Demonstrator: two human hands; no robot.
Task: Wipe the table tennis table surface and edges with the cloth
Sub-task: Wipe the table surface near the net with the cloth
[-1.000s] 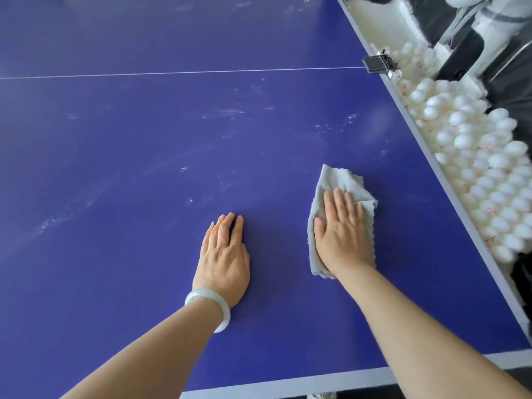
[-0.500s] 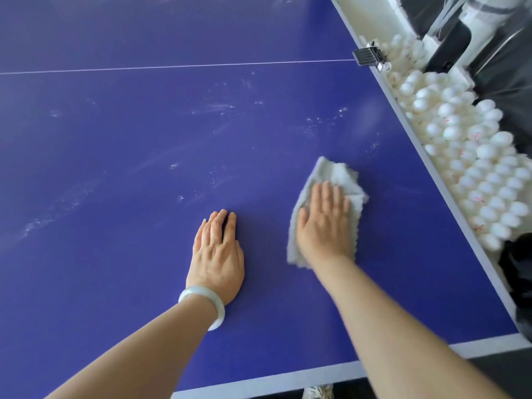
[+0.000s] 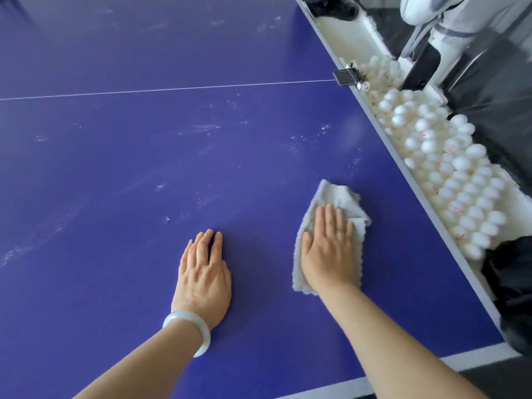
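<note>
The blue table tennis table [image 3: 121, 180] fills most of the view, with pale dusty smears across its middle and left. A folded grey cloth [image 3: 335, 198] lies on it near the right side. My right hand [image 3: 328, 249] presses flat on the cloth with straight fingers. To its left, my left hand [image 3: 204, 272] rests flat on the bare blue surface, a pale bangle on its wrist. The two hands are apart.
A white trough [image 3: 339, 27] along the table's right edge holds several white balls [image 3: 460, 180]. A black net clamp [image 3: 347, 76] sits at the thin white centre line. A dark bag [image 3: 512, 283] lies at the right. The white near edge stripe [image 3: 475, 358] runs under my right forearm.
My right hand slid the cloth a little to the left across the table and then held about there. My left hand stayed flat in place.
</note>
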